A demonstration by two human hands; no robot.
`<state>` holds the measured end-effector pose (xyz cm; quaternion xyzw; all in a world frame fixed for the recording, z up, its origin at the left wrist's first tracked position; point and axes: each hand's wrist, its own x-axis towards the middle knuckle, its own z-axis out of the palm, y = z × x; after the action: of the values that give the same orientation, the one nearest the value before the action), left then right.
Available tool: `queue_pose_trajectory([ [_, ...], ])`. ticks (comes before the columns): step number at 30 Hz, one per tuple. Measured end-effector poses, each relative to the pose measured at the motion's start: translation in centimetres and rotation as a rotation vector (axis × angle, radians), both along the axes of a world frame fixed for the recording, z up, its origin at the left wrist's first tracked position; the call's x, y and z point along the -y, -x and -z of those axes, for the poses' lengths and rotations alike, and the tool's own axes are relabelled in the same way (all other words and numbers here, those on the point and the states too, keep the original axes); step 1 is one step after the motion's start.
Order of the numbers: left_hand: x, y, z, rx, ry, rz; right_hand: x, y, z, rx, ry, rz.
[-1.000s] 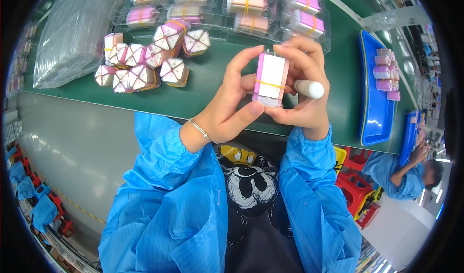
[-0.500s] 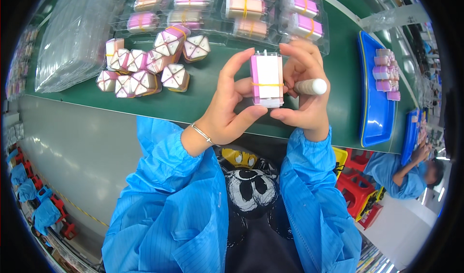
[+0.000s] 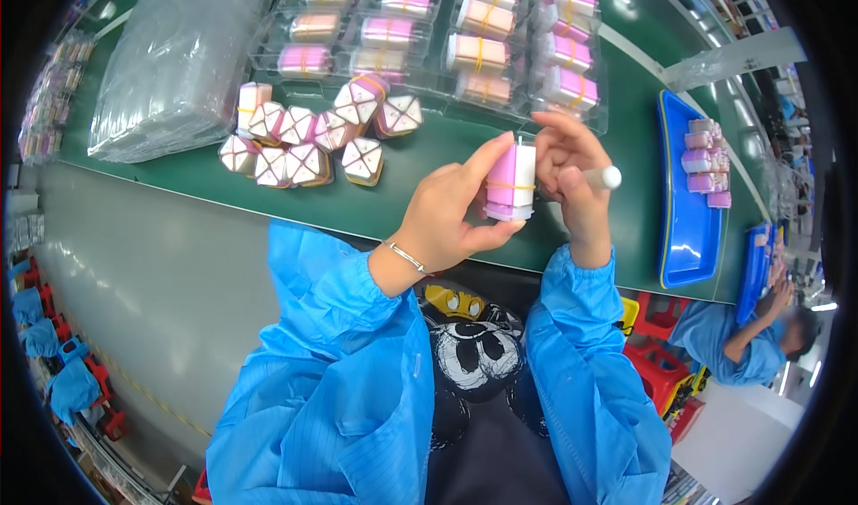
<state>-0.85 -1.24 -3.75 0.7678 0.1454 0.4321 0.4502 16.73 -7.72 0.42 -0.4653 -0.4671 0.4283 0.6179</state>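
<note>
My left hand (image 3: 429,217) holds a small block-shaped bundle (image 3: 509,181) upright between thumb and fingers. The bundle has pink and white faces and a yellow band around its middle. To its right, my right hand (image 3: 579,192) is curled around a pale rod (image 3: 604,178) with a rounded white end; the rest of the rod is hidden by the fingers. The right fingertips are close to the bundle, but contact cannot be made out. Left of my hands, several similar bundles (image 3: 306,164) are clustered on the green table (image 3: 375,208), most showing white ends with crossing seams.
Clear plastic trays (image 3: 435,105) with banded pink and peach bundles lie beyond my hands. A tall stack of clear trays (image 3: 170,67) stands at the left. On the right, a blue tray (image 3: 690,237) holds more bundles. Another person (image 3: 737,340) sits near red stools (image 3: 651,371).
The bundle has turned, showing more of its pink side. My right thumb has drawn back from its lower edge. The whole view has shifted, moving the table items right and down.
</note>
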Motion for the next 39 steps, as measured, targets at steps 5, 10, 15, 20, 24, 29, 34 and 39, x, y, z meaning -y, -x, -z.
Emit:
queue_pose_trajectory([
  [5,-0.1,0.6,-1.0,-0.206,-0.08,0.026,0.0,0.8,-1.6,0.203,0.207,-0.082],
  [10,0.8,0.0,-1.2,-0.081,0.11,-0.03,3.2,0.0,-3.5,0.136,0.244,0.116],
  [15,0.8,0.9,-2.1,-0.139,-0.023,0.139,12.4,-7.5,-6.8,0.26,0.374,0.867],
  [20,0.3,0.5,-2.7,-0.322,-0.116,0.224,24.9,-21.8,-6.6,0.309,0.232,1.515],
  [24,0.7,-1.0,-2.2,-0.37,0.089,0.223,34.1,-29.0,-4.1,0.062,0.454,1.636],
  [29,1.0,-0.9,-2.2,-0.445,0.126,0.136,37.6,-33.7,-2.2,-0.191,0.573,1.491],
  [34,1.8,-1.5,-2.8,-0.476,0.112,0.024,35.7,-39.6,-0.3,-0.343,0.458,1.466],
  [39,1.2,-1.9,-2.7,-0.537,0.005,0.055,39.9,-50.6,1.6,-0.687,0.269,1.576],
])
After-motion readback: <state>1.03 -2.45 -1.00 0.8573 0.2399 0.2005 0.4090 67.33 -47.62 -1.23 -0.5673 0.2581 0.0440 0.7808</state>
